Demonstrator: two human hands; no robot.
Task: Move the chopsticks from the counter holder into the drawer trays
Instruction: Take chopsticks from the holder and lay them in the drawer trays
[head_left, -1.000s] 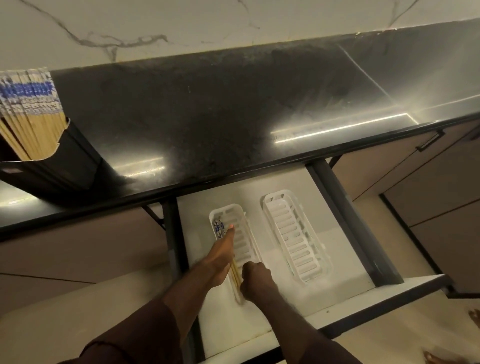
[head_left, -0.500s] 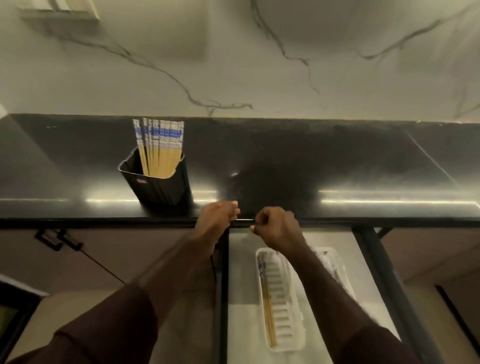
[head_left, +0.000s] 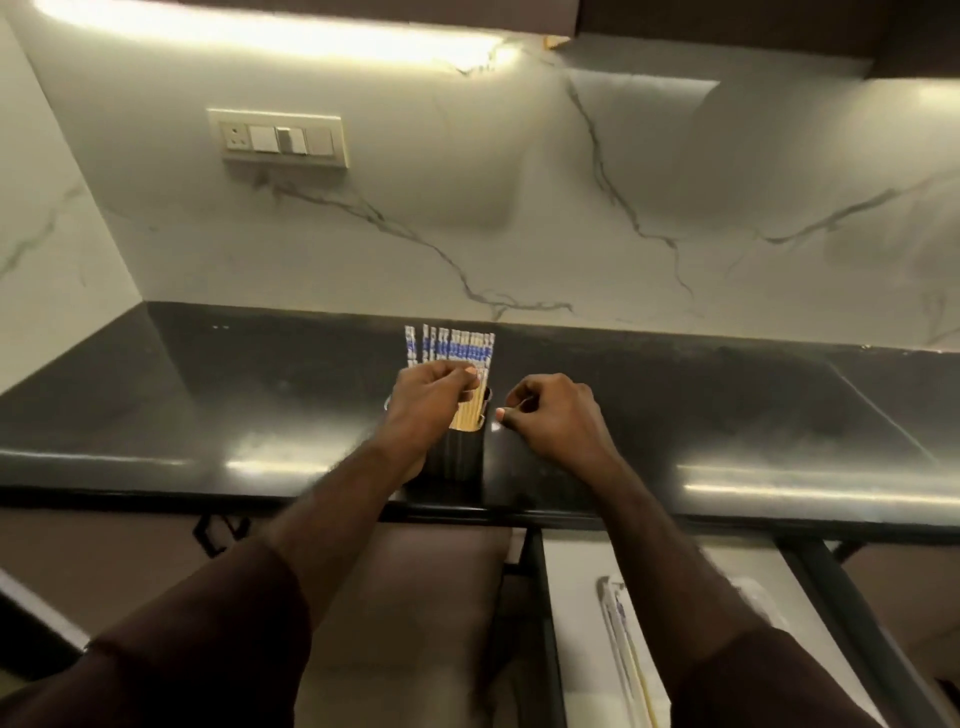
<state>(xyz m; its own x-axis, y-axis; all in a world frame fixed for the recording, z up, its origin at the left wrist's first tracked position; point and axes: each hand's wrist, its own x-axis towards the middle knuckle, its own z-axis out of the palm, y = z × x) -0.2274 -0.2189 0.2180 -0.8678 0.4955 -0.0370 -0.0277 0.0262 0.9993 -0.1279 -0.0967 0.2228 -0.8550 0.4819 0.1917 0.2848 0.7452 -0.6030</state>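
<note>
A black holder (head_left: 464, 457) stands on the dark counter (head_left: 208, 395) near its front edge, holding several wooden chopsticks (head_left: 451, 347) with blue-and-white tops. My left hand (head_left: 428, 397) is at the holder's left rim, fingers pinched on the chopsticks just below their patterned ends. My right hand (head_left: 553, 415) hovers just right of the holder, fingers curled with nothing in them. Below the counter the drawer (head_left: 576, 582) is open. A white slotted tray (head_left: 610, 605) in it holds a pair of chopsticks (head_left: 641, 688). A second tray (head_left: 756, 592) shows partly behind my right forearm.
A marble backsplash with a switch panel (head_left: 283, 137) rises behind the counter, and the wall closes in at the left corner. Closed cabinet fronts (head_left: 426, 597) lie under the counter left of the drawer. The drawer's dark right rail (head_left: 852, 629) runs toward me.
Both hands rose from the drawer tray, where a pair of chopsticks stays, to the counter. The left hand took hold of chopsticks in the holder. The view tilted up and left.
</note>
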